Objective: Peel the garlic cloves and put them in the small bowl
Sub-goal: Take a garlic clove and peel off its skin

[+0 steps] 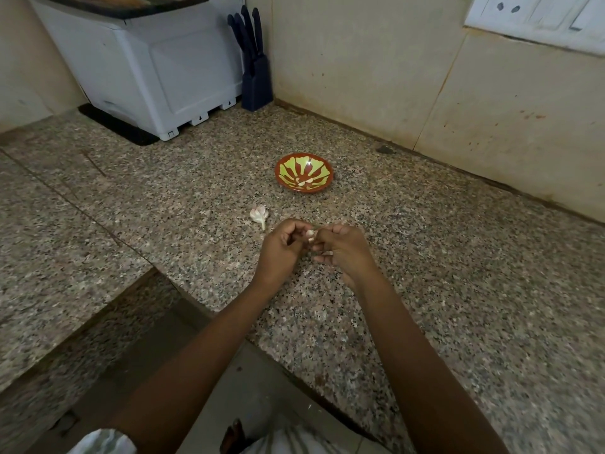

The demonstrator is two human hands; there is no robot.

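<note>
At far left a white appliance (140, 67) and a dark knife block (257, 80) stand against the wall, well apart from your work. Nearer you, the rest of the garlic head (258, 213) lies on the speckled tabletop (458, 257) just left of your hands, probably so the next clove is a short reach. Your left hand (281, 247) is curled round a garlic clove (309, 234), steadying it. Straight beyond it sits the small bowl (303, 173) with a few pale peeled cloves (302, 181) inside, placed so a finished clove only has to travel forward. Your right hand (340, 247) pinches the same clove from the other side with thumb and fingertip, lower fingers loosely bent; I judge you are working the skin loose, with peeling unfinished. A wall socket (540, 18) sits at top right.
</note>
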